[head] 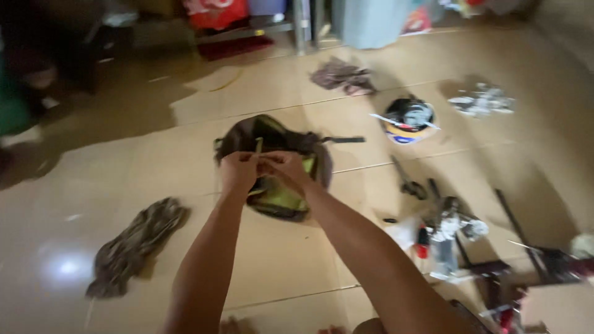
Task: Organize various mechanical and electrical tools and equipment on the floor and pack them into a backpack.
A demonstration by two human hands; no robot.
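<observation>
Head view: my left hand [238,170] and right hand [286,168] pinch shut on the backpack [272,164]. I judge I'm working its opening. Next needs steady pulling.

Hands: left hand [238,171] and right hand [286,168] meet, fingers pinched on a thin strip above the brown fabric backpack with lime-green lining [275,162].
Backpack position: flat on the beige tiled floor [154,161], black strap extended to the right.
Left of arms: crumpled brown patterned cloth [137,244].
Right: round bowl of small items [408,119]; scattered hand tools [448,238].
Image sharpness: blurred.
</observation>
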